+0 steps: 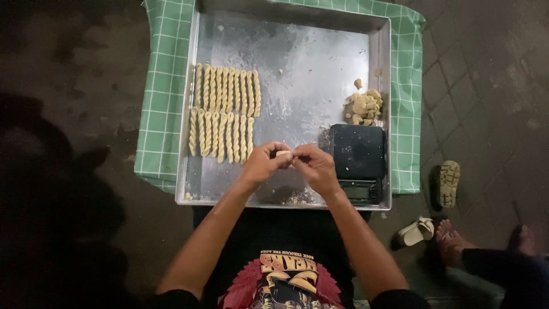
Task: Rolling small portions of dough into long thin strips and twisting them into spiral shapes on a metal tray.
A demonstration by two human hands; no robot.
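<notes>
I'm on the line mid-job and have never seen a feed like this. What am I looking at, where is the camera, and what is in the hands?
There is no machine here: a person works with two bare hands. The single picture comes from a camera on their head, looking down. The left hand and right hand meet over a metal tray and pinch a small piece of dough between the fingertips. On the tray lie two rows of twisted dough sticks, a dough lump and a black scale. The tray sits on a green checked cloth. Another person's bare feet and sandals are at the right.
</notes>
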